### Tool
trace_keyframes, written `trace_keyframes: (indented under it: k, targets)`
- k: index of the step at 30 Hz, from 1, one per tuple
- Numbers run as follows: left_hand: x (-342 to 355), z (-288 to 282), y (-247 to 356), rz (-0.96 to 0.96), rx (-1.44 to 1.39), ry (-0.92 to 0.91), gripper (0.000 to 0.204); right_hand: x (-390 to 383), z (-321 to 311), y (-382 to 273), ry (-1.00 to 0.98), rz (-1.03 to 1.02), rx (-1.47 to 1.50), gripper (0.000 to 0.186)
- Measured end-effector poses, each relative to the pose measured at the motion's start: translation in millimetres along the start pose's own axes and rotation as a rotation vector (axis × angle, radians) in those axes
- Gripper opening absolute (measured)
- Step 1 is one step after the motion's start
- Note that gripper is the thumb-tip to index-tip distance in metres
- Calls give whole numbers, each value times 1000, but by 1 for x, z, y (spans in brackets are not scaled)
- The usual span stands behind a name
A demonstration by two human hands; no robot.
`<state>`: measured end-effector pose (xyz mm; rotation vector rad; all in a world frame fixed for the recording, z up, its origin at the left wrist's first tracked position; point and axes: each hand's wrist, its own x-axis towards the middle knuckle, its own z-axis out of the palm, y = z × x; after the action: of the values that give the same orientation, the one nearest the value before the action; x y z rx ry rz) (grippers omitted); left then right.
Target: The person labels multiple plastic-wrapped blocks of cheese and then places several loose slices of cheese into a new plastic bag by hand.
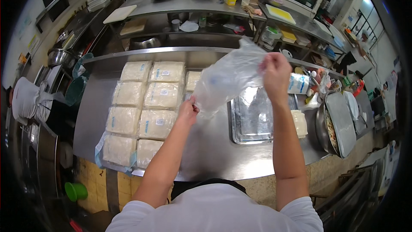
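Note:
A clear plastic bag [229, 77] is stretched out above the steel table [206, 154]. My left hand [188, 111] pinches its lower left edge. Higher up, the fingers of my right hand [276, 75] grip its right end. The bag looks slack and wrinkled; a faint bluish patch shows through it. Left of my hands, several square packs of pale flat sheets [163, 94] in clear wrapping lie in rows. Under my right forearm sits a shallow metal tray [251, 120], partly hidden by the arm. A stack of pale sheets [299, 123] lies just right of that forearm.
A large metal bowl of chopped filling [328, 131] stands at the table's right end, with a metal tray [341, 120] leaning over it. Behind is a steel counter [184, 4] with bowls and cutting boards. A person in white [28, 101] is at far left.

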<state>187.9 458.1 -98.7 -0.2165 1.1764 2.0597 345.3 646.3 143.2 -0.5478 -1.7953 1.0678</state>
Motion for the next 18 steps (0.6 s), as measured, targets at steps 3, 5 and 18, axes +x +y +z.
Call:
trace_keyframes:
  k: [3, 5, 18]
  targets:
    - [-3, -14, -9, -25, -47, -1, 15, -5, -51, 26, 153, 69, 141, 10]
    - [-18, -20, -19, -27, 75, 189, 18, -23, -84, 44, 222, 175, 234, 10]
    - [-127, 91, -89, -113, 901, -410, 19, -221, -171, 188, 297, 772, 189, 5]
